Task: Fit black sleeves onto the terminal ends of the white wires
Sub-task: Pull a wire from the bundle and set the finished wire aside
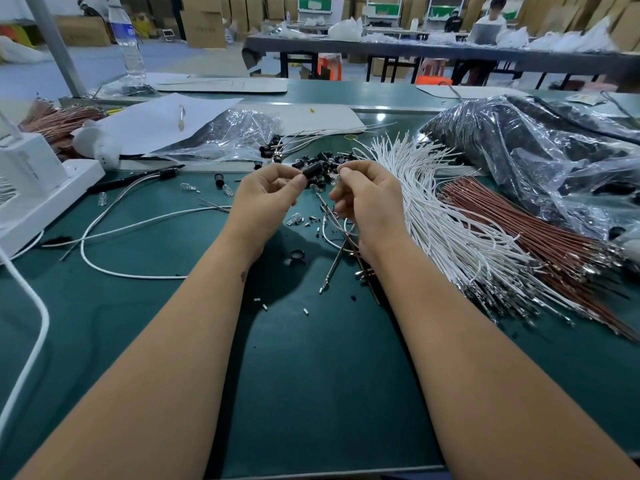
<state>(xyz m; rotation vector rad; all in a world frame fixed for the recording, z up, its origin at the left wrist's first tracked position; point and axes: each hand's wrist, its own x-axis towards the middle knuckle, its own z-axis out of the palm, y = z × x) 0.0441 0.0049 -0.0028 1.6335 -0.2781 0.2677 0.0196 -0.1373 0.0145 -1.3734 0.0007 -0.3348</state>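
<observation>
My left hand pinches a black sleeve between thumb and fingertips, above the green table. My right hand faces it a little to the right, its fingers curled round thin wires that hang down below the palm. A gap separates the sleeve from my right fingertips. Just behind both hands lies a small heap of loose black sleeves. A big fanned bundle of white wires with metal terminal ends lies to the right of my right hand.
Brown wires lie beside the white bundle. Clear plastic bags of black parts sit at back right, another bag at back centre. A white device and a white cable are at left. A black ring and small bits dot the mat.
</observation>
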